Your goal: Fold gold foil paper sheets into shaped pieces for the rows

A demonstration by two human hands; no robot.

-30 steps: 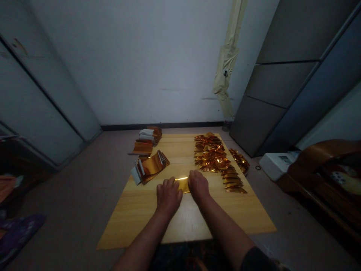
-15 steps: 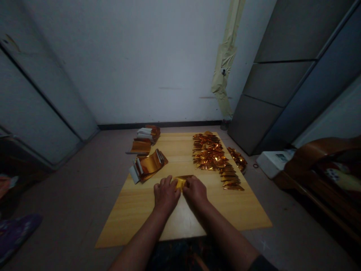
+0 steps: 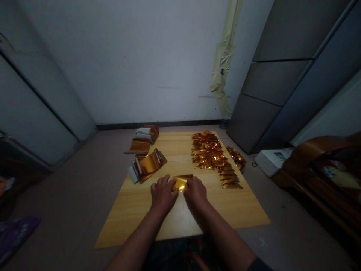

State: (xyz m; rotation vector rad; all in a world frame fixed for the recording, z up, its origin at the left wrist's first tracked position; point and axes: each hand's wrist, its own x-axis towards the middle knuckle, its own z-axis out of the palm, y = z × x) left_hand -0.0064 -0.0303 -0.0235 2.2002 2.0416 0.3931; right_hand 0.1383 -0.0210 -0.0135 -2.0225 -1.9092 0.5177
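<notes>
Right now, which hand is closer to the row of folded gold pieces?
Your right hand. The right hand is just left of the row of folded gold pieces. The left hand is farther away, on the other side of the gold sheet.

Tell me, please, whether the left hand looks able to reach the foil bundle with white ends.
Probably yes. The left hand rests at the gold foil piece, and the foil bundle lies just ahead and to its left on the yellow board, with nothing visible between them. It may need to leave the foil first.
</notes>
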